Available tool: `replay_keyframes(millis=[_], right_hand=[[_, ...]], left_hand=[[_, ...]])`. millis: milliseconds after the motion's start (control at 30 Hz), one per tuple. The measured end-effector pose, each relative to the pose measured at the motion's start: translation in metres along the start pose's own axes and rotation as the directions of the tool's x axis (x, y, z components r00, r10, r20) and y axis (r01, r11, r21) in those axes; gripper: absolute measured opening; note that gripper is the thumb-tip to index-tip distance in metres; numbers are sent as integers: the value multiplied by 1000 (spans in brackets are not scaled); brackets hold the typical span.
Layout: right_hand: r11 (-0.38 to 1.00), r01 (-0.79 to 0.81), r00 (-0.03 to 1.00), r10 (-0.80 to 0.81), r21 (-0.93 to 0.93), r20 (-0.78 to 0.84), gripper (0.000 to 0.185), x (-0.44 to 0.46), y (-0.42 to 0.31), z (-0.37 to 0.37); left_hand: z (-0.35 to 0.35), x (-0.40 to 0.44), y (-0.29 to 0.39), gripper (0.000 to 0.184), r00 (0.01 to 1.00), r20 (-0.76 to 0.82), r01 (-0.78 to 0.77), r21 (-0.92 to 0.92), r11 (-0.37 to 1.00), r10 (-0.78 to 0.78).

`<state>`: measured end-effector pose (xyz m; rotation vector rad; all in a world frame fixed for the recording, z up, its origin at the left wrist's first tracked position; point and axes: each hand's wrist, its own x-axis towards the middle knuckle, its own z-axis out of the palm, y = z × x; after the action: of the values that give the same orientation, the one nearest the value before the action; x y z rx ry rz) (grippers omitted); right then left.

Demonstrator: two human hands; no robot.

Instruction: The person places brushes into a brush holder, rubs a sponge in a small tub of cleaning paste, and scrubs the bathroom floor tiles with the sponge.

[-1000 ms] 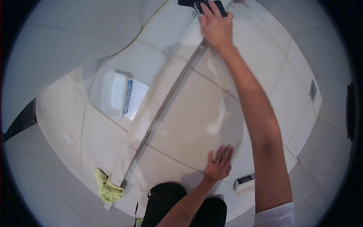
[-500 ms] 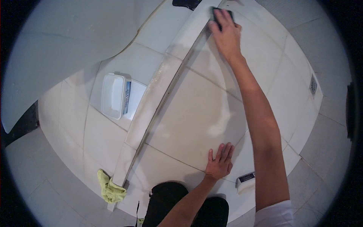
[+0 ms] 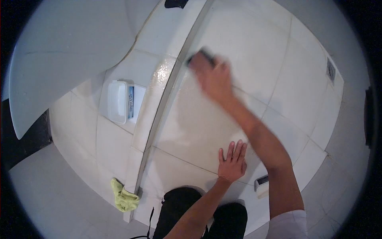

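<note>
My right hand point(image 3: 215, 77), blurred by motion, is closed around a dark scrubbing pad point(image 3: 203, 52). The pad is at the white tiled floor point(image 3: 191, 123), close to a raised tiled curb point(image 3: 161, 95). My left hand point(image 3: 232, 164) lies flat on the tiles with its fingers spread, holding nothing. Wet, shiny patches show on the top of the curb near the pad.
Left of the curb stands a white plastic tub point(image 3: 118, 102) with a blue label. A yellow-green cloth point(image 3: 125, 198) drapes over the curb's near end. A small white box-like item point(image 3: 261, 186) sits by my right forearm. A floor drain point(image 3: 330, 71) is at far right.
My right hand has swept the pad from the far end of the curb back toward me and left. My left hand stays planted on the floor. The view has shifted slightly.
</note>
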<state>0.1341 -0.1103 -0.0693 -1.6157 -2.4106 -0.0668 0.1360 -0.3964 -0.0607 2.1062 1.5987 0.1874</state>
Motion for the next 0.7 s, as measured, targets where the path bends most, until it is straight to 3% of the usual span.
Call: replay_keyframes(millis=[33,67,100,167,200,267,300,333,367,400,433,500,533,600,633,700], right_hand=[[986,-165,986,165,-22,-1,39,26,25,-6],[967,-247,955,231,-65,-187,39,36,49,2],[943,-327,928,310,-56,-205,38,39,53,2],[952,-303,940,290,-46,-177,40,27,28,8],[961,-235,959,253,146,-125,41,12,6,9],[887,-52,995,83,459,-49,43,-36,-58,7],[816,52,999,-40,575,-34,45,-57,-75,4],[825,43,999,-32,564,-30,45,-60,-64,-4],[840,191,982,-161,507,-102,42,-61,-51,-9],[831,335,942,-292,444,-164,40,-61,-38,-15],[850,131,989,-74,511,-131,40,-52,-11,-16],[975,8,987,28,224,-156,40,-55,62,-25],[989,-86,988,100,124,-118,41,-72,95,-39],[956,-278,957,285,93,-64,49,-140,133,-68],[928,-371,928,370,19,33,52,-178,150,-78],[911,-411,912,411,11,7,52,-255,181,-103]], left_hand=[[-5,4,2,60,1000,-12,13,38,999,-12],[-3,4,1,59,998,-65,6,9,1000,-5],[-2,6,-1,59,998,-70,2,20,1000,-1],[-2,2,2,64,999,-41,27,52,998,-25],[-3,2,3,64,999,-38,23,46,999,-21],[-6,1,1,65,932,356,57,41,998,-68],[0,-1,3,65,932,358,50,28,998,-56],[6,-1,1,65,977,208,47,-42,998,-37],[11,-1,-3,65,998,50,31,-104,994,-25],[2,-2,-1,63,974,215,57,49,997,-66],[-2,0,2,63,974,216,52,52,997,-62],[-6,6,2,62,998,-60,8,74,997,-3],[-7,6,1,62,999,-54,6,78,997,-2],[-9,7,3,60,998,-58,2,51,999,1],[-9,7,5,60,999,-54,4,39,999,-2],[-9,8,4,61,998,-63,5,51,999,-2]])
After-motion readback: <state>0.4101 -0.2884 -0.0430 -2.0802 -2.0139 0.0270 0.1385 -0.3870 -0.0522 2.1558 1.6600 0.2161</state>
